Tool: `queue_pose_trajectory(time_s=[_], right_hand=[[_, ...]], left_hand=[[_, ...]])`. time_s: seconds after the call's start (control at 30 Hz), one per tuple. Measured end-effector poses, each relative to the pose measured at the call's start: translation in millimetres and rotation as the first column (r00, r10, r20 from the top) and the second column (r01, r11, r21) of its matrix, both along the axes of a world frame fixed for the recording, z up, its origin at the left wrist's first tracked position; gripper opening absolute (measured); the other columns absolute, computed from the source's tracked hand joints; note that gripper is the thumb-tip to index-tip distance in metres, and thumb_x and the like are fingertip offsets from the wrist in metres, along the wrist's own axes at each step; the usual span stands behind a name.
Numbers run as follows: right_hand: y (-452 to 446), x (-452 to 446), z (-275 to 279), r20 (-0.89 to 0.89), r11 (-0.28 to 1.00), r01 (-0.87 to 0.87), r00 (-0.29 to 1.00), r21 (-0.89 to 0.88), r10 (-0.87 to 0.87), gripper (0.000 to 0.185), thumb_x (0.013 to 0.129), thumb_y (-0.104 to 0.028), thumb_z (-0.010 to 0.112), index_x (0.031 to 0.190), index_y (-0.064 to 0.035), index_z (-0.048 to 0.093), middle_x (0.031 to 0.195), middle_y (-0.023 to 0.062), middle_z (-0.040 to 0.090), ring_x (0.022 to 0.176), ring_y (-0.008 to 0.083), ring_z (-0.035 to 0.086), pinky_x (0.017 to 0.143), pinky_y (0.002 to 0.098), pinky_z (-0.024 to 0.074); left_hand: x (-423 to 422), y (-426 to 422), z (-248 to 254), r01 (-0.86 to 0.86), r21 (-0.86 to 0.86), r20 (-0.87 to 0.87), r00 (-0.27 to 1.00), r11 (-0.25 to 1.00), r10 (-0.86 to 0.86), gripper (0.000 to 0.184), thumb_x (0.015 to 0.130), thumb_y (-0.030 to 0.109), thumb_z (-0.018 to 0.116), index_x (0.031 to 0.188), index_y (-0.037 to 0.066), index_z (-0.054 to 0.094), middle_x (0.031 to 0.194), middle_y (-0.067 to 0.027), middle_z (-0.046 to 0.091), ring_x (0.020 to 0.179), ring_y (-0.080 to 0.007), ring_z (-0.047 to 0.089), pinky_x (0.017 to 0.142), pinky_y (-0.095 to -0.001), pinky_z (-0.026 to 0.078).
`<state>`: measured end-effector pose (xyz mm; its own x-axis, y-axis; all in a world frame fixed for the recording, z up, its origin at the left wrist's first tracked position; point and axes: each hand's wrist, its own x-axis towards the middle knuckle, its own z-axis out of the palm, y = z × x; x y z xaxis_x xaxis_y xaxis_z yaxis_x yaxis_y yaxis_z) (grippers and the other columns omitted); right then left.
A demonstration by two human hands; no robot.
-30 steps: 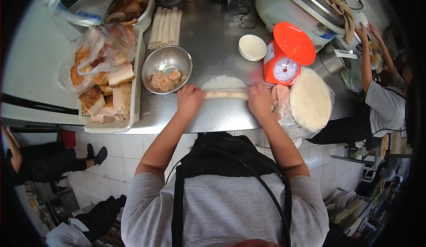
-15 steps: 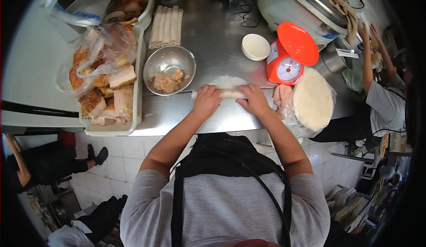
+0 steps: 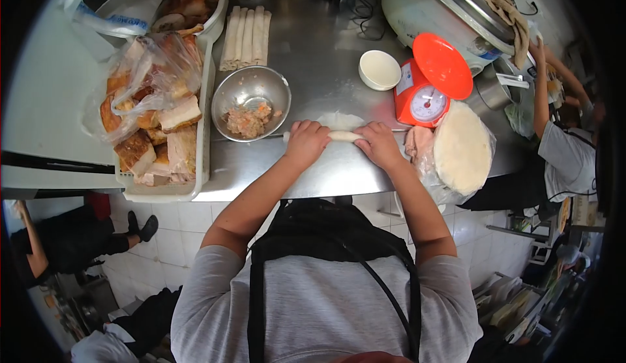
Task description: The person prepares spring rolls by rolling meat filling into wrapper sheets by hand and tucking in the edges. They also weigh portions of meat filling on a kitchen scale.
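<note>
On the steel counter, my left hand (image 3: 307,143) and my right hand (image 3: 377,143) press down on the two ends of a thin, pale spring roll (image 3: 345,136). Both hands have their fingers curled over it. A bit of loose wrapper (image 3: 340,121) lies flat just beyond the roll. Left of my left hand stands a steel bowl (image 3: 267,83) with pinkish minced filling (image 3: 248,122) in it. Several finished rolls (image 3: 245,37) are lined up behind the bowl. To the right of my right hand is a round stack of wrappers (image 3: 463,148) on plastic.
A red kitchen scale (image 3: 443,66) and a small white bowl (image 3: 379,70) stand at the right. At the left, a white basket (image 3: 205,122) holds chunks of roasted meat (image 3: 179,115) under plastic. A large pot (image 3: 430,11) is behind the scale. A co-worker (image 3: 567,161) stands at far right.
The roll has turned slightly under my hands, and less loose wrapper shows beyond it. My hands have moved a little to the right; the view has shifted slightly.
</note>
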<state>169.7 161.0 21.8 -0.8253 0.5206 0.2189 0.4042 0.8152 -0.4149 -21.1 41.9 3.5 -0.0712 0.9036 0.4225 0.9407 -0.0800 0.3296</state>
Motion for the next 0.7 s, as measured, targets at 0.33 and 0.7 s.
queue_pose_trajectory(time_s=[0.33,0.7], right_hand=[[14.4,-2.4,2.7,0.07,0.993,-0.116,0.991,-0.029,0.117,0.026,0.074,-0.025,0.063,0.097,-0.0132,0.062,0.091,0.0067,0.055,0.091,0.0257,0.05,0.081,0.0401,0.0371],[100.9,-47.3,53.2,0.54,0.952,0.067,0.811,0.298,-0.226,0.039,0.069,-0.007,0.054,0.107,-0.0026,0.057,0.133,0.0167,0.036,0.126,0.0396,0.026,0.101,0.0524,0.0217]], left_hand=[[39.6,6.4,3.8,-0.071,0.105,0.03,0.997,0.992,0.068,0.028,0.065,0.013,0.063,0.092,0.013,0.062,0.087,-0.0023,0.051,0.09,-0.0215,0.047,0.082,-0.0375,0.035],[56.2,10.6,2.2,-0.216,0.148,0.063,0.976,0.965,0.208,0.024,0.064,0.009,0.063,0.088,0.01,0.062,0.086,-0.0039,0.05,0.088,-0.0239,0.048,0.084,-0.04,0.037]])
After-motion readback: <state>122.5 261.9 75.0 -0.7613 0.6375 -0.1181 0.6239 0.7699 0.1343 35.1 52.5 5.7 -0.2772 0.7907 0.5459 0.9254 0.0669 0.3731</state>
